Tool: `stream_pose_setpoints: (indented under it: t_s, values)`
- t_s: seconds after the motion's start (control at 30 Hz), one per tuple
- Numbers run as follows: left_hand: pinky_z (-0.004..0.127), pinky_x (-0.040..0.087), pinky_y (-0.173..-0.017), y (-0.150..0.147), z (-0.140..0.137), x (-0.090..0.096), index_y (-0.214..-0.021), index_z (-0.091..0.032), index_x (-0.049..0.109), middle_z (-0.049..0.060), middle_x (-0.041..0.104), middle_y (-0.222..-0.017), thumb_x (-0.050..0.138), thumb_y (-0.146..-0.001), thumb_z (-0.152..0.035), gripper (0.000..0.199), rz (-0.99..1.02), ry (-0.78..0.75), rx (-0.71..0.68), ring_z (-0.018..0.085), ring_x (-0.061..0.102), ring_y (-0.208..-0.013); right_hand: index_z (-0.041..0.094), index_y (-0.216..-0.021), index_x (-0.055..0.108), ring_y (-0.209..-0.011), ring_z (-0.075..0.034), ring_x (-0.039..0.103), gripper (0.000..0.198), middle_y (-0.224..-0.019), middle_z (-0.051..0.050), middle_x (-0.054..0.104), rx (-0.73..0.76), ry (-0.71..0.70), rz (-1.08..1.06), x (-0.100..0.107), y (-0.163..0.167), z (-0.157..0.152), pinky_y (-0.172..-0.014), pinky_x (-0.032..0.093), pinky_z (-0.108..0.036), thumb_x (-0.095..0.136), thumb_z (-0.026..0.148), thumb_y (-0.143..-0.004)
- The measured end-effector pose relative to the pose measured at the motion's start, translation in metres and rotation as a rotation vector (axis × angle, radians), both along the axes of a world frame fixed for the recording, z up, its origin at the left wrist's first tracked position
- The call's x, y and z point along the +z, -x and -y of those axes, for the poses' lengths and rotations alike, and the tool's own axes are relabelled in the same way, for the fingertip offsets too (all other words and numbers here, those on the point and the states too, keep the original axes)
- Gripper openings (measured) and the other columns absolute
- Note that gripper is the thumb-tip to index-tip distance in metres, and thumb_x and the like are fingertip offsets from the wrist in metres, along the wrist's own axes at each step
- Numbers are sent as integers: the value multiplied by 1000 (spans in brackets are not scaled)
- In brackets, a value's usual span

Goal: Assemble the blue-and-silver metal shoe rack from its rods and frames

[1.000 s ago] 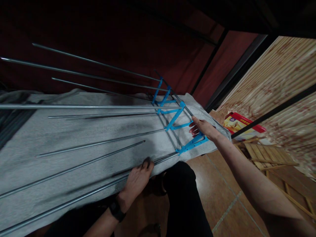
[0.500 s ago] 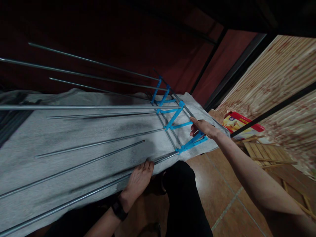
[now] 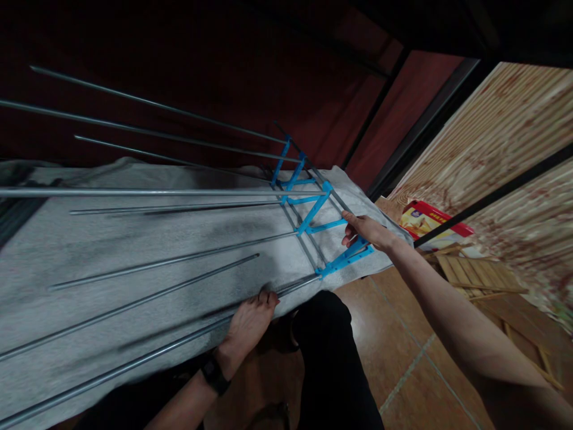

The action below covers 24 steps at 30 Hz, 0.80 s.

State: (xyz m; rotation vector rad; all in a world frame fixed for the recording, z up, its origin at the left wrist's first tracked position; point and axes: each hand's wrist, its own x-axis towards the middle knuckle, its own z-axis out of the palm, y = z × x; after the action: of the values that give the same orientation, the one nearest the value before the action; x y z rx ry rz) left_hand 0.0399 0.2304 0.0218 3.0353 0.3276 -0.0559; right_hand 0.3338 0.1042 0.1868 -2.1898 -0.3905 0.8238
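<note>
Resting on a surface covered with pale grey cloth (image 3: 134, 233), a rack of silver metal rods and blue plastic brackets (image 3: 314, 210) is handled at two places. Along the near edge, a long silver metal rod (image 3: 170, 346) is covered by the bent, nearly closed fingers of the left hand (image 3: 253, 316); how firmly it is gripped cannot be told. At the rack's right end, a slim grey metal bar (image 3: 338, 200) is held between the thumb and half-curled fingers of the right hand (image 3: 367, 232), just beside the nearest blue bracket (image 3: 344, 264).
</note>
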Motion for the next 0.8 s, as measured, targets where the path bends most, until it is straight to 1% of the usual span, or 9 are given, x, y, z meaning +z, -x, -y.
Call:
stream_pose_setpoints:
  t_s: [0.07, 0.2, 0.37, 0.53, 0.7, 0.8]
  values:
    - [35, 53, -75, 0, -1, 0, -116, -12, 61, 17, 68, -111, 31, -101, -16, 34, -15, 6, 4, 24, 69, -92, 19, -69, 52, -49, -19, 65, 52, -58, -12, 69, 5, -9, -4, 0, -1, 1, -43, 51, -25, 46, 65, -92]
    - [34, 53, -74, -2, -1, 2, -117, -14, 60, 14, 69, -108, 28, -102, -16, 36, -20, 26, 6, 23, 70, -90, 18, -65, 54, -48, -19, 65, 52, -60, -13, 70, 14, -15, 15, 0, -1, 1, -44, 51, -26, 46, 61, -94]
    - [33, 52, -74, -4, 0, 6, -119, -12, 59, 17, 69, -104, 31, -102, -19, 33, -37, 72, 21, 24, 70, -91, 18, -63, 54, -48, -19, 64, 53, -60, -12, 70, 37, -39, 9, 0, 2, -1, -43, 50, -26, 47, 61, -94]
    - [34, 52, -75, -4, 0, 1, -120, -12, 58, 15, 71, -104, 30, -101, -19, 34, -22, 83, 19, 24, 71, -92, 19, -62, 52, -49, -19, 65, 52, -57, -12, 69, 43, -85, -1, -1, 1, 0, -46, 52, -26, 46, 58, -96]
    - [35, 51, -72, -5, -1, -3, -117, -14, 59, 15, 72, -101, 27, -102, -22, 36, -13, 123, 32, 24, 71, -88, 20, -62, 53, -51, -19, 65, 51, -57, -12, 69, 50, -88, -11, -1, 0, 2, -47, 54, -26, 46, 57, -96]
    - [36, 51, -77, -7, -3, -2, -116, -13, 60, 15, 72, -100, 29, -102, -23, 36, -18, 152, 42, 25, 70, -94, 20, -62, 53, -51, -18, 66, 51, -58, -12, 70, 55, -84, -20, -1, -3, 2, -48, 54, -26, 45, 57, -96]
